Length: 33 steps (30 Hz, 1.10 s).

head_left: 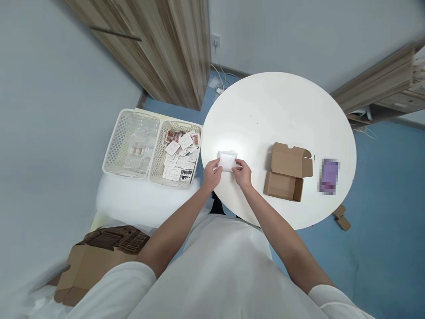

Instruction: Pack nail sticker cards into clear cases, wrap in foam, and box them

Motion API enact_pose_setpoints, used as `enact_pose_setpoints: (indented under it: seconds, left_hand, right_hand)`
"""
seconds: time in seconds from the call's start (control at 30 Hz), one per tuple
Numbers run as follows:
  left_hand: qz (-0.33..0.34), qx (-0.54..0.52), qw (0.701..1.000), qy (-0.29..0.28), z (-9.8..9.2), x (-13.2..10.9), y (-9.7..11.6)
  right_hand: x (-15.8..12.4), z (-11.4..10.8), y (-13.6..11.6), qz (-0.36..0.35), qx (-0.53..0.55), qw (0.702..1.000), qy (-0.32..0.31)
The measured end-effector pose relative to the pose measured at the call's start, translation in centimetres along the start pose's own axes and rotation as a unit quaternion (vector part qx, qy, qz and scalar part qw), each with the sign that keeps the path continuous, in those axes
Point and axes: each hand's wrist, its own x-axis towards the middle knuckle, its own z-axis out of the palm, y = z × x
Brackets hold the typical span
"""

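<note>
A small white packet [227, 161], which looks like foam or film wrapping, is at the left side of the round white table [279, 106]. My left hand [212, 174] grips its left edge between thumb and fingers. On the opposite edge, my right hand [242, 173] pinches the same packet. Whatever the wrapping covers cannot be made out. To the right stands a small brown cardboard box [284, 186] with its lid folded back; its visible inside is bare cardboard.
Left of the table are a white basket [114, 146] of clear plastic pieces and another basket [159, 153] heaped with printed cards. A large carton [89, 270] of flat cardboard stands lower left. A blurred purple item [329, 176] lies at the table's right; small boxes [341, 218] are on the floor.
</note>
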Motion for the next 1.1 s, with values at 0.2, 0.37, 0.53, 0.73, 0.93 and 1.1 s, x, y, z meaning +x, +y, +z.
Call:
enact_pose_setpoints:
  seconds: [0.2, 0.37, 0.53, 0.73, 0.93, 1.1]
  left_hand:
    - [0.073, -0.037, 0.996, -0.019, 4.0, -3.1, 3.8]
    - [0.104, -0.032, 0.991, -0.074, 10.2, -6.2, 5.8]
    - [0.103, 0.054, 0.982, -0.149, 15.5, -8.2, 5.8]
    - [0.121, 0.231, 0.942, -0.211, 18.2, -8.3, 5.5]
    - [0.121, 0.349, 0.896, -0.248, 19.1, -8.2, 5.5]
    - [0.149, 0.370, 0.885, -0.241, 18.7, -8.6, 5.4]
  right_hand:
    - [-2.2, -6.7, 0.1, -0.077, 0.039, 0.996, 0.030]
    - [-3.9, -14.6, 2.5, -0.074, 0.029, 0.995, 0.053]
    - [-4.3, -20.1, 6.2, -0.055, -0.032, 0.997, 0.037]
    - [-3.3, -21.7, 8.8, -0.058, -0.198, 0.979, -0.004]
    - [-3.3, -20.7, 8.9, -0.067, -0.316, 0.945, -0.046]
    - [-4.2, -20.3, 8.7, -0.069, -0.339, 0.937, -0.045]
